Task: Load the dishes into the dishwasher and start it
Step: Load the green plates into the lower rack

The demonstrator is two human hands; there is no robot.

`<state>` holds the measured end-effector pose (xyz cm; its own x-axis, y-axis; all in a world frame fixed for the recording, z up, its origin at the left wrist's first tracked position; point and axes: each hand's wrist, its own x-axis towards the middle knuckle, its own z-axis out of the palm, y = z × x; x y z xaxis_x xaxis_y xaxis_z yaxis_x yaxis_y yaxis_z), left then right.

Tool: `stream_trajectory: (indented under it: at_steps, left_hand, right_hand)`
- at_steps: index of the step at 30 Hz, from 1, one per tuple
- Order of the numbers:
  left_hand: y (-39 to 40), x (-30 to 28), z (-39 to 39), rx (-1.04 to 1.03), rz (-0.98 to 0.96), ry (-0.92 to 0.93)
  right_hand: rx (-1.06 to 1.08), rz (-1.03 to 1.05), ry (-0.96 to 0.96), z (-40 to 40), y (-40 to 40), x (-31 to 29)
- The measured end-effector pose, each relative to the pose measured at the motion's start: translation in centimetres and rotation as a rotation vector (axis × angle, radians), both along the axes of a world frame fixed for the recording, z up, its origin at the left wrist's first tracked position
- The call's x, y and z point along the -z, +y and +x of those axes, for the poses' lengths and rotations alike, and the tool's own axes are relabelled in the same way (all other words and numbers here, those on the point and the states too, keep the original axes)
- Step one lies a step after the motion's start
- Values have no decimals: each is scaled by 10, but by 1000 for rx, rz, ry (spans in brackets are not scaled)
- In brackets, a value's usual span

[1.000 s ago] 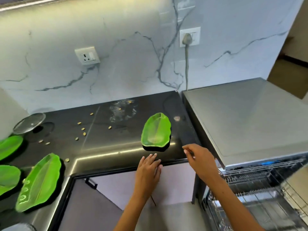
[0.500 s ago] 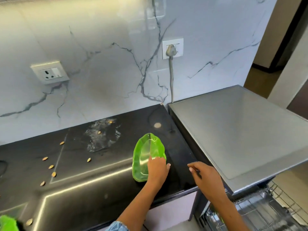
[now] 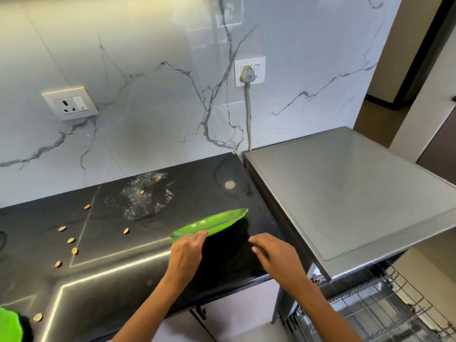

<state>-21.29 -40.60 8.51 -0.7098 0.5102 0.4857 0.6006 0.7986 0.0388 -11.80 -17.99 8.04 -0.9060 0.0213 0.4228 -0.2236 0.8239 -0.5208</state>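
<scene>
The left hand (image 3: 186,253) gripped the near end of the green leaf-shaped plate (image 3: 213,224), holding it tilted above the black counter (image 3: 103,275), its far tip pointing toward the dishwasher (image 3: 345,193). The right hand (image 3: 276,257) hovered between plate and dishwasher, fingers loosely spread and empty. The dishwasher's wire rack (image 3: 385,309) stood pulled out below its steel top. Scattered seeds (image 3: 71,240) lay on the counter well left of the plate.

Green leaf plates I see: two (image 3: 212,224) (image 3: 8,328)
Seeds (image 3: 71,240) I count: nine
Wall sockets (image 3: 70,104): two
Hands: two (image 3: 186,253) (image 3: 276,257)
</scene>
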Motion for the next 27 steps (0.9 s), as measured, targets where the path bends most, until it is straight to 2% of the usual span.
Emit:
stream_trajectory:
  at_steps: [6, 10, 12, 15, 21, 27]
  left_hand:
    - [-2, -19, 40, 184, 51, 175]
    - [21, -35, 81, 357, 91, 229]
    - [41, -39, 101, 439, 64, 243]
    - [79, -30, 128, 547, 25, 196]
    - [167, 7, 184, 725, 65, 140]
    - [217, 64, 234, 755, 13, -174]
  right_hand:
    - [-82, 293, 124, 4, -7, -3]
    - [-17, 278, 259, 46, 24, -3]
    - [43, 348, 293, 82, 47, -6]
    - [132, 362, 294, 140, 83, -7]
    - [398, 300, 127, 255, 139, 16]
    - [707, 240, -38, 330, 160, 76]
